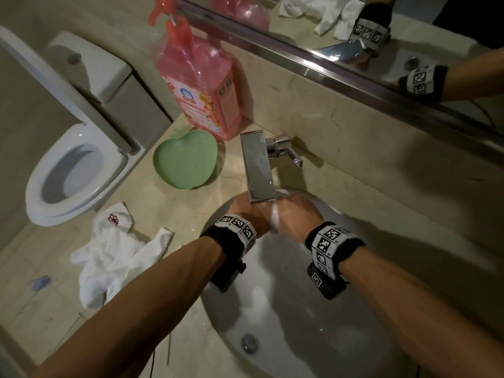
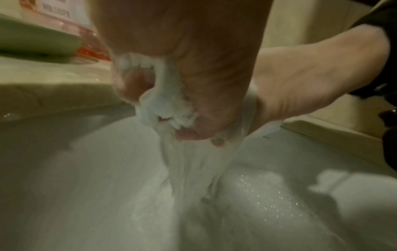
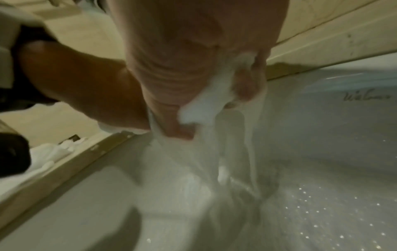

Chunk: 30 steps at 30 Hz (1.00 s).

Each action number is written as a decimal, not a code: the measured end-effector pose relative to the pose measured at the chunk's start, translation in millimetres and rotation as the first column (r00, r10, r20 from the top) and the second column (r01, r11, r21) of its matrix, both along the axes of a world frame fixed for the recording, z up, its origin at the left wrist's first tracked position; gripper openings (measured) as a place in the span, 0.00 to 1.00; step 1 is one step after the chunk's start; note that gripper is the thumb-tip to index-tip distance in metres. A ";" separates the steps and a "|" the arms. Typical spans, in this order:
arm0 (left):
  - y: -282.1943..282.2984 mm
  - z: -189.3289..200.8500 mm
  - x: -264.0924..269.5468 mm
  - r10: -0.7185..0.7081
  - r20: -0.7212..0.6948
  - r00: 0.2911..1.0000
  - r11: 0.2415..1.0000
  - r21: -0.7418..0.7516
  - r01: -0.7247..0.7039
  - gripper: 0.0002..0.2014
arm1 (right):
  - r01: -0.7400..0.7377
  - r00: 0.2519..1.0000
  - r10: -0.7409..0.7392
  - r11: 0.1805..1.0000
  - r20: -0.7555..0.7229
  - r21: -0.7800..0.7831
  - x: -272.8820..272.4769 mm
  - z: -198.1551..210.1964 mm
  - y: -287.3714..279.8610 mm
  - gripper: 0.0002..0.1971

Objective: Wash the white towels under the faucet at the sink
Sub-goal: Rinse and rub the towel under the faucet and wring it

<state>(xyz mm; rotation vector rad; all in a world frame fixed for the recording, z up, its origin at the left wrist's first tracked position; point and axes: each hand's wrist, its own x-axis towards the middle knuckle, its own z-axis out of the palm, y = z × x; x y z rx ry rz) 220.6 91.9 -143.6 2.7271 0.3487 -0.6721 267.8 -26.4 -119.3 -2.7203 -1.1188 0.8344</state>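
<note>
Head view: left hand (image 1: pixel 246 211) and right hand (image 1: pixel 296 214) squeezing wet towel (image 2: pixel 169 108) directly beneath faucet (image 1: pixel 257 165), probably to rinse; more towels (image 1: pixel 109 252) heaped left of faucet on worktop (image 1: pixel 163 214).

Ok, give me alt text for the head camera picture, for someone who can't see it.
Both hands, left hand and right hand, hold a white towel under the faucet over the sink. More white towels lie on the counter at left, near a green heart-shaped dish and a pink soap bottle.

Bathroom: toilet (image 1: pixel 71 170), sink (image 1: pixel 272 323), faucet (image 1: pixel 257 165), mirror (image 1: pixel 381 31).
</note>
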 end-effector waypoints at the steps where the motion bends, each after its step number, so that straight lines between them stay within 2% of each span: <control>1: -0.2 2.5 1.2 -0.026 0.030 0.999 1.000 -0.009 0.027 0.10 | 0.012 1.000 -0.012 1.000 -0.017 -0.002 -0.4 0.7 0.4 0.04; 2: -1.2 2.8 0.3 -0.034 0.107 0.994 0.998 -0.046 0.039 0.15 | 0.033 0.998 -0.033 0.999 -0.052 0.006 0.6 2.8 -0.8 0.06; 3: 0.8 4.7 0.4 -0.012 0.119 0.993 0.998 -0.052 0.018 0.18 | 0.060 0.995 -0.057 0.998 -0.086 0.034 3.2 4.2 -3.5 0.07; 6: 13.8 -0.9 -7.6 0.155 0.077 0.985 0.976 -0.168 -0.141 0.18 | 0.127 0.978 -0.094 0.976 -0.184 0.177 9.2 8.8 -12.9 0.14; 9: 25.2 -0.1 -15.9 0.104 0.036 0.994 0.945 -0.315 -0.087 0.26 | 0.181 0.950 -0.101 0.950 -0.296 0.254 15.9 7.4 -22.0 0.27; 12: 30.1 13.1 -19.3 0.091 0.007 0.996 0.864 -0.497 -0.076 0.24 | 0.084 0.962 -0.006 0.958 -0.273 0.274 17.9 6.0 -22.9 0.25; 14: 32.3 19.5 -23.0 0.059 0.002 0.998 0.836 -0.547 -0.048 0.20 | 0.023 0.964 0.061 0.950 -0.260 0.311 13.1 6.9 -21.0 0.24; 16: 34.0 20.4 -30.7 0.114 0.048 0.992 0.819 -0.570 -0.067 0.26 | -0.026 0.963 0.116 0.938 -0.243 0.345 6.5 5.7 -16.5 0.25; 18: 33.8 22.6 -36.7 0.187 0.115 0.976 0.787 -0.613 -0.079 0.29 | -0.025 0.975 0.101 0.935 -0.196 0.353 -1.1 3.2 -11.1 0.22; 20: 33.4 24.9 -40.4 0.232 0.152 0.961 0.749 -0.658 -0.077 0.28 | 0.030 0.992 0.014 0.938 -0.123 0.347 -6.9 1.9 -6.1 0.17; 22: 35.0 26.2 -43.7 0.250 0.199 0.948 0.762 -0.645 -0.065 0.27 | 0.075 0.997 -0.058 0.925 -0.058 0.373 -9.9 1.5 -3.9 0.18; 25: 42.1 23.2 -52.4 0.241 0.306 0.921 0.870 -0.489 -0.065 0.28 | 0.076 0.997 -0.073 0.878 -0.025 0.473 -8.7 5.6 -7.4 0.18; 28: 44.9 25.1 -57.2 0.233 0.344 0.910 0.926 -0.365 -0.099 0.24 | 0.103 0.995 -0.088 0.890 -0.054 0.444 -4.2 6.7 -17.0 0.15; 30: 44.5 30.2 -54.8 0.181 0.305 0.935 0.937 -0.343 -0.069 0.23 | 0.166 0.984 -0.121 0.899 -0.134 0.405 -0.7 5.9 -21.8 0.14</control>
